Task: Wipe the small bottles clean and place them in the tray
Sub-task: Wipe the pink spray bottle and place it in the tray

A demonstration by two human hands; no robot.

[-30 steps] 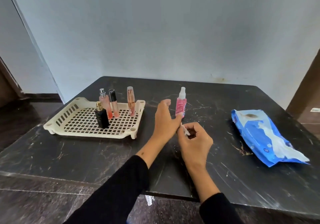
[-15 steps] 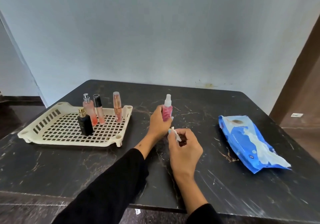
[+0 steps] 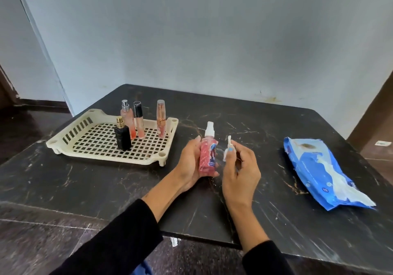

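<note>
While the left hand (image 3: 191, 164) curls its grip round the pink spray bottle (image 3: 208, 153), the bottle stands nearly upright in the palm, lifted just above the dark marble worktop (image 3: 276, 221), its white spray cap uppermost. Fingers wrap behind the bottle and the thumb lies along its lower front, so the printed label faces the camera. Just beside it, the right hand (image 3: 241, 174) pinches a small white wipe (image 3: 228, 150) between thumb and forefinger; the wipe sticks up above the fingertips, close to the bottle's side but apart from it. The remaining fingers of that hand are loosely curled toward the palm. Both forearms come in from the bottom edge in black sleeves.

To the left on the worktop sits the cream lattice tray (image 3: 74, 147), well apart from the hands. Four small bottles stand upright in its far right part: a black bottle with a gold cap (image 3: 122, 136) nearest the camera, a pink bottle with a silver sprayer (image 3: 128, 123) behind it, a slim tube with a black cap (image 3: 139, 120) next to that, and a peach tube with a clear cap (image 3: 161, 118) nearest the tray's right rim.

On the right of the worktop lies a blue wipes packet (image 3: 323, 172), flat, well apart from the hands. A pale grey wall rises behind.
</note>
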